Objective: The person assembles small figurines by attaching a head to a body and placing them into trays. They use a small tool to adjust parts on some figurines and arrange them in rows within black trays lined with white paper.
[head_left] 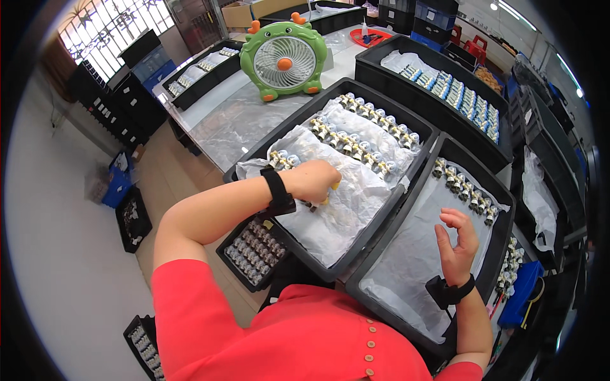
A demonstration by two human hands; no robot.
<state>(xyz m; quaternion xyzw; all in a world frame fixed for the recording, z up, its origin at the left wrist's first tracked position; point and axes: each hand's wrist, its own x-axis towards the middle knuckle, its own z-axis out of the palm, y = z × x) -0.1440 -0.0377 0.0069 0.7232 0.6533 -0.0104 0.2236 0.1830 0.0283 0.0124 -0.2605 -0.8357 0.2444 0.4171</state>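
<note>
My left hand (312, 180) is closed low over the paper-lined black tray (332, 274) in the middle. Bits of yellow and dark show at its fingertips, apparently a small figurine, mostly hidden by the hand. Just beyond the hand stand a few small figurines (284, 159) with pale bluish heads and yellow-and-black bodies. More rows of them (352, 147) line the same tray's far side. My right hand (459, 244), fingers curved and apart, hovers with nothing in it over a second black tray (362, 289). A row of similar figurines (466, 192) runs along that tray's far end.
A green frog-shaped fan (284, 60) stands on the table behind the trays. Another black tray (438, 120) of blue-and-white figurines sits at the back right. Below the table edge, a crate of pale parts (255, 251) is on the left. A blue bin (522, 293) lies at right.
</note>
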